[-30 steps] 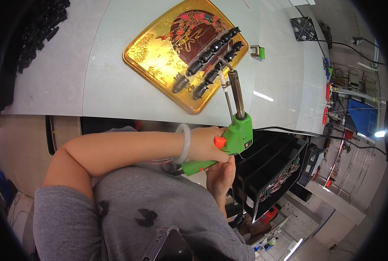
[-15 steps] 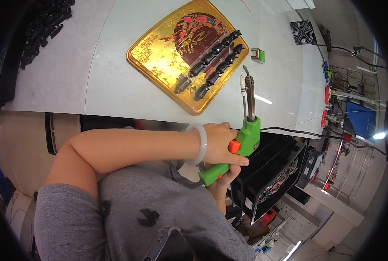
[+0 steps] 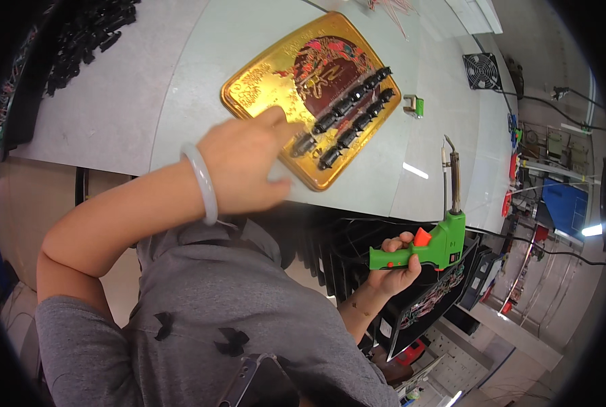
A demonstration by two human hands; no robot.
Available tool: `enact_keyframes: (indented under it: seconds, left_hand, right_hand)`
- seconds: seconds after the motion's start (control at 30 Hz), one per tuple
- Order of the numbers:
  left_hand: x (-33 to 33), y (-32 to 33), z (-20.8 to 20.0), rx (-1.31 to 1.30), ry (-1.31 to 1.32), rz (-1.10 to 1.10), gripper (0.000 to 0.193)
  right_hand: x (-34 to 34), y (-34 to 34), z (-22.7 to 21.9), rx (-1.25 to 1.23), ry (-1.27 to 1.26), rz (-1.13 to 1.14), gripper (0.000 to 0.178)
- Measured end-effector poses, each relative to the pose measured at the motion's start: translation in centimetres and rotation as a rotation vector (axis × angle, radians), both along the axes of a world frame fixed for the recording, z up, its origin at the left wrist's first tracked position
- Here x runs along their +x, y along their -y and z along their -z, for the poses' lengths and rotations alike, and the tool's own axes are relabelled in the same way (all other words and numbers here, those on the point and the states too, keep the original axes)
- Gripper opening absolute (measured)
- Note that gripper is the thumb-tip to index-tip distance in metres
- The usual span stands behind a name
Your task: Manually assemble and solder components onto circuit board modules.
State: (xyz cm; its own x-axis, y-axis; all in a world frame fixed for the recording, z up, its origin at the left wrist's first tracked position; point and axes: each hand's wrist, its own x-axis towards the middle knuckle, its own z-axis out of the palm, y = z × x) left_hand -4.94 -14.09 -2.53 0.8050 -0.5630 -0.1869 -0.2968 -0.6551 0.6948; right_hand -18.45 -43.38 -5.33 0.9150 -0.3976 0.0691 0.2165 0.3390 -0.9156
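Left hand [image 3: 245, 166] overlaps gold tray [image 3: 262, 81]; small fan [image 3: 481, 70] beyond.

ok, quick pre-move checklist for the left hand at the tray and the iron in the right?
1. Left hand over gold tray: ok, fingers at the near edge.
2. Black connectors in two rows on the tray: ok.
3. Left hand gripping a connector: cannot tell, blurred.
4. Green soldering gun held by right hand: ok.
5. Gun tip away from left hand and tray: ok, points up beside the table edge.
6. Tip hot: cannot tell.
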Motion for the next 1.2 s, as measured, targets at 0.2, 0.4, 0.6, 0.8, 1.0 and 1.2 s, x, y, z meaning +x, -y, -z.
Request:
enact_keyframes:
  seconds: [0.2,0.4,0.6,0.8,1.0,1.2]
  left_hand:
    - [1.2,-1.9,1.9,0.236,0.213,-0.199,0.059]
    - [0.7,-3.3,2.1,0.269,0.198,-0.146,0.059]
    - [0.5,-4.2,0.9,0.332,0.179,-0.125,0.059]
    - [0.5,-5.0,-0.6,0.359,0.190,-0.136,0.055]
    - [0.8,-5.3,-1.3,0.325,0.180,-0.134,0.053]
    - [0.7,-5.3,-1.1,0.315,0.262,-0.151,0.053]
  right_hand:
    - [1.3,0.1,-0.7,0.029,0.020,0.028,0.043]
    - [1.9,0.4,-1.2,-0.059,0.001,-0.051,0.042]
    - [2.5,1.4,-2.0,-0.056,0.021,-0.038,0.042]
    - [3.8,2.4,-3.7,-0.087,0.026,-0.044,0.041]
    - [3.5,2.5,-4.3,-0.104,0.033,-0.027,0.042]
    - [4.4,2.9,-3.7,-0.437,0.057,0.052,0.046]
